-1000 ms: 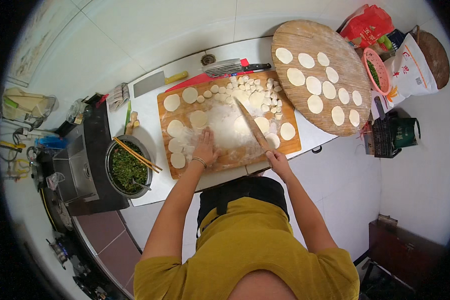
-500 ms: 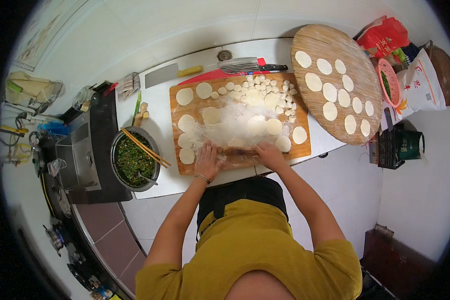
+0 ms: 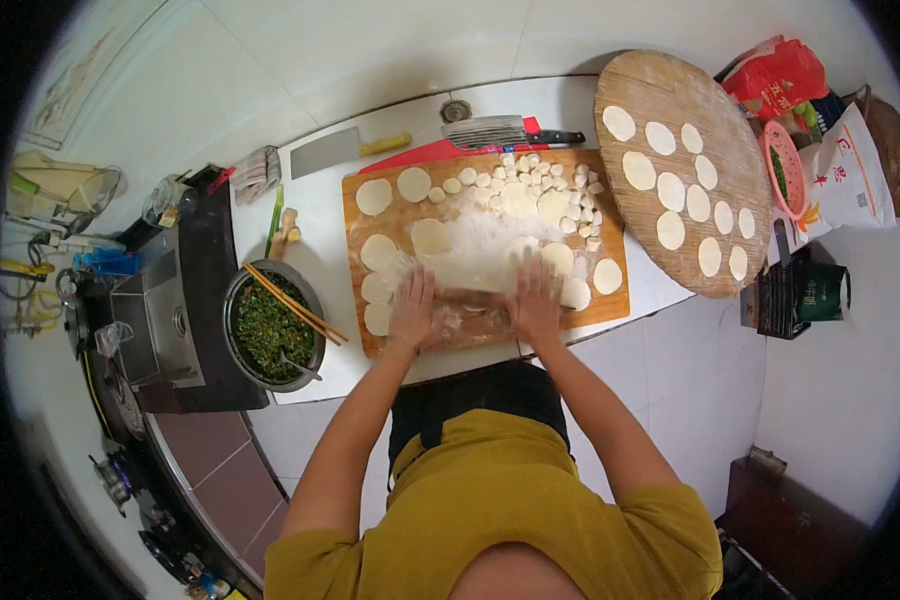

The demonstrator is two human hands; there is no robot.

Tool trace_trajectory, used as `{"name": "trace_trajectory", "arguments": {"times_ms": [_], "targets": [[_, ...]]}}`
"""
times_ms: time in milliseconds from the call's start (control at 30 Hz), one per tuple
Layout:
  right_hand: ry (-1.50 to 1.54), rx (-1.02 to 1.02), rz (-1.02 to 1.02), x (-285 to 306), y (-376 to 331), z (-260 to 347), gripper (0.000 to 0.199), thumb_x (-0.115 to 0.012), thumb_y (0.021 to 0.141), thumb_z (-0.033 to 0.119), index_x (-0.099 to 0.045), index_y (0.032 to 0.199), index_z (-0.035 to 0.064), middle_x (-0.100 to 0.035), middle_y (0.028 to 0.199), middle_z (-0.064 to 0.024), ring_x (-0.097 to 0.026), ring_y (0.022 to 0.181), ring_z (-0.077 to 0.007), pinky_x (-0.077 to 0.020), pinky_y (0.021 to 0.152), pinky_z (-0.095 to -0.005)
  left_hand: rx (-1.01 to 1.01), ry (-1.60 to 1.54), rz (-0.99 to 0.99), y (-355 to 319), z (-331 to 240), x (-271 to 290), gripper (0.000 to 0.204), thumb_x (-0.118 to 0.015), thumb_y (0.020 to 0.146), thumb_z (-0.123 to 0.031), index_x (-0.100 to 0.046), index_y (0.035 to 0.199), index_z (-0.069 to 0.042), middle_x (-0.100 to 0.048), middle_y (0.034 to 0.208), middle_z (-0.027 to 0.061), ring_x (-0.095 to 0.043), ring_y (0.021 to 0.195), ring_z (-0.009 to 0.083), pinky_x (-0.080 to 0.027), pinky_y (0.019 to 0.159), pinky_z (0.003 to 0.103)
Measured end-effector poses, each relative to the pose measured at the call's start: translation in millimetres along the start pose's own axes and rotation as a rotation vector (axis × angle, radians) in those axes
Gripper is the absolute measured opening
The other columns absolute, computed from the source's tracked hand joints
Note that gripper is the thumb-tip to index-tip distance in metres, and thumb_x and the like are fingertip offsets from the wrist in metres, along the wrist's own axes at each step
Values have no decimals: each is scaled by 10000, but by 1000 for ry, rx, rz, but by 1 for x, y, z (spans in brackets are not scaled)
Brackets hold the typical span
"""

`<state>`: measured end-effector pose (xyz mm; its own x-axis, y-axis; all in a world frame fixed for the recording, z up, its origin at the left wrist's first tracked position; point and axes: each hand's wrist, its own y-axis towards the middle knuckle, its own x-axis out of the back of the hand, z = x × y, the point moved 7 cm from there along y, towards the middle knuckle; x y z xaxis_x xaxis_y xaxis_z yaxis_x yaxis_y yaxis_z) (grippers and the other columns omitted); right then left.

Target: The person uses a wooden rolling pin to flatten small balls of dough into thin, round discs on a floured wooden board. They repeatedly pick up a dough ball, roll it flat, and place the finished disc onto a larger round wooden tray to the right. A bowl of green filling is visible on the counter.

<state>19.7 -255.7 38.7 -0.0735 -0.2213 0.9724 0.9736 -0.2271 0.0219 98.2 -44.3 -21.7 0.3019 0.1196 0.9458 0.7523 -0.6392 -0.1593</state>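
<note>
A wooden rolling pin (image 3: pixel 470 297) lies crosswise near the front of the floured wooden board (image 3: pixel 620 275). My left hand (image 3: pixel 416 313) rests flat over its left end, fingers stretched forward. Over the right end lies my right hand (image 3: pixel 536 303), also flat with fingers extended and slightly smeared by motion. Part of a small dough piece shows under the pin, mostly hidden. Round rolled wrappers (image 3: pixel 378 252) lie along the board's left side, and others, such as one wrapper (image 3: pixel 607 276), on its right. Behind the loose flour (image 3: pixel 485 245) sit several small cut dough pieces (image 3: pixel 570 200).
Left of the board stands a bowl of chopped green filling (image 3: pixel 270 330) with chopsticks (image 3: pixel 292 303) across it. A cleaver (image 3: pixel 330 152) and a black-handled knife (image 3: pixel 555 137) lie behind. A round wooden board (image 3: pixel 660 85) holding wrappers overhangs the counter at right, beside a pink basket (image 3: pixel 785 170).
Both hands have slid forward along the pin's rolling direction, and their fingers now reach past it. The pin has moved slightly away from me. The view has shifted slightly.
</note>
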Motion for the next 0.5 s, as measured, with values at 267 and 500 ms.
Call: {"name": "trace_trajectory", "arguments": {"times_ms": [267,500], "targets": [[23,-68,42,-33,-30,-26,656,-486,885,299,-243,1464,109,-187,1516,-188,-157,1382,-434,-82,1097,-593,-42,27,83,-4,-7,5,813,-474,879,-500,-162,1466,-32,-117,1532,184,-128,1412,342,-155,1138,471],[-75,-166,-139,-13,20,-24,673,-511,859,301,-265,1454,104,-230,1493,-206,-212,1368,-406,-150,1093,-585,45,4,-36,52,-7,22,827,-496,866,-497,-168,1463,-27,-117,1530,186,-136,1407,350,-141,1141,479]]}}
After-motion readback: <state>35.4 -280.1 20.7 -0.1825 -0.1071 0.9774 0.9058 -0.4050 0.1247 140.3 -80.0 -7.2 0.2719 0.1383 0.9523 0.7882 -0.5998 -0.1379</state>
